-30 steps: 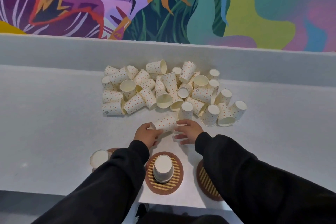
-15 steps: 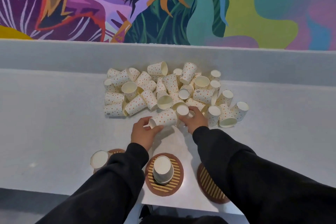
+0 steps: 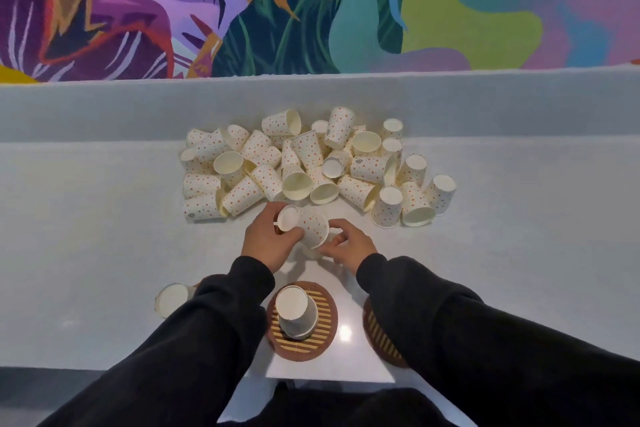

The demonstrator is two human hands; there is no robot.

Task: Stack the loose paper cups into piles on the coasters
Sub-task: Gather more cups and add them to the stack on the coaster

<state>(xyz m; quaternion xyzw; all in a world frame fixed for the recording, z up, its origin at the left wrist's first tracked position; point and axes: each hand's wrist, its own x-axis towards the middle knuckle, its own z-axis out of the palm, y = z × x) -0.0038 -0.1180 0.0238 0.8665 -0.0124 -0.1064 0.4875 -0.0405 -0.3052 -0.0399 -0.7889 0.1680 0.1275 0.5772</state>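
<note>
Between the heap and the desk's near edge, both hands, left hand (image 3: 266,239) and right hand (image 3: 349,246), close fingers around a dotted paper cup (image 3: 306,227), tilted base-up for capping the middle coaster's pile (image 3: 296,312).

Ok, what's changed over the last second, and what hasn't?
The left hand kept its cup and turned it base-up, tilted. The right hand reached into the loose pile, then drew back under that cup; whether it holds another cup is unclear. The stack on the middle coaster is unchanged.

Hands (image 3: 266,239) (image 3: 349,248) close together, seemingly gripping.
</note>
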